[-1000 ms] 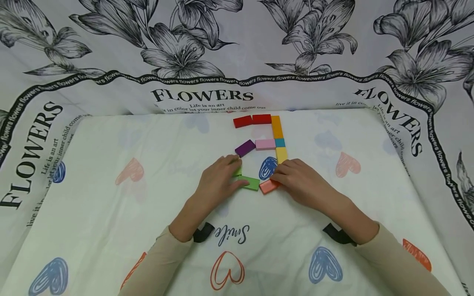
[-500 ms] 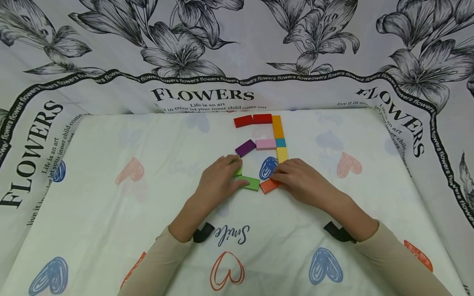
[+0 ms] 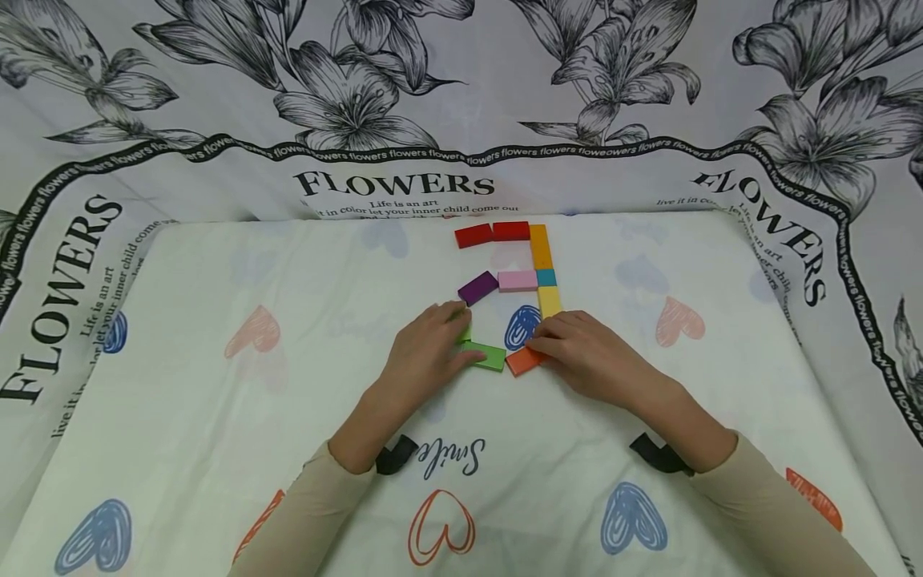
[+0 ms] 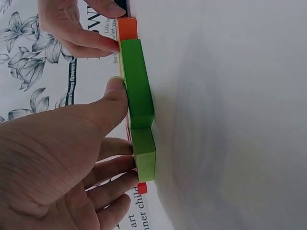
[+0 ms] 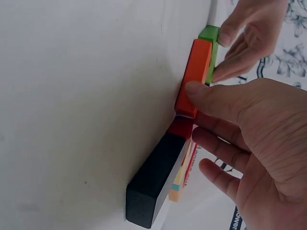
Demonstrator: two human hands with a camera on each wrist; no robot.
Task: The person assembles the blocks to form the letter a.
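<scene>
In the head view, small coloured wooden blocks lie end to end on the white sheet. My left hand [image 3: 429, 344] touches the lower left corner of this line, its thumb on a green block [image 3: 492, 358] and its fingers against a light green block [image 4: 144, 155]. Opposite it, the thumb of my right hand [image 3: 598, 353] rests on an orange block [image 3: 521, 362]. Its other fingers reach behind a dark red block [image 5: 181, 127] in the right wrist view. Beside that lies a black block [image 5: 158, 177]; from above, my right hand hides both.
Farther along stand a yellow block [image 3: 549, 300], a blue one [image 3: 546, 277], a pink one [image 3: 517, 280], a purple one [image 3: 478, 288], an amber one [image 3: 540, 246] and two red blocks [image 3: 511, 231]. A flower-printed cloth [image 3: 404, 180] borders the printed sheet [image 3: 288, 417].
</scene>
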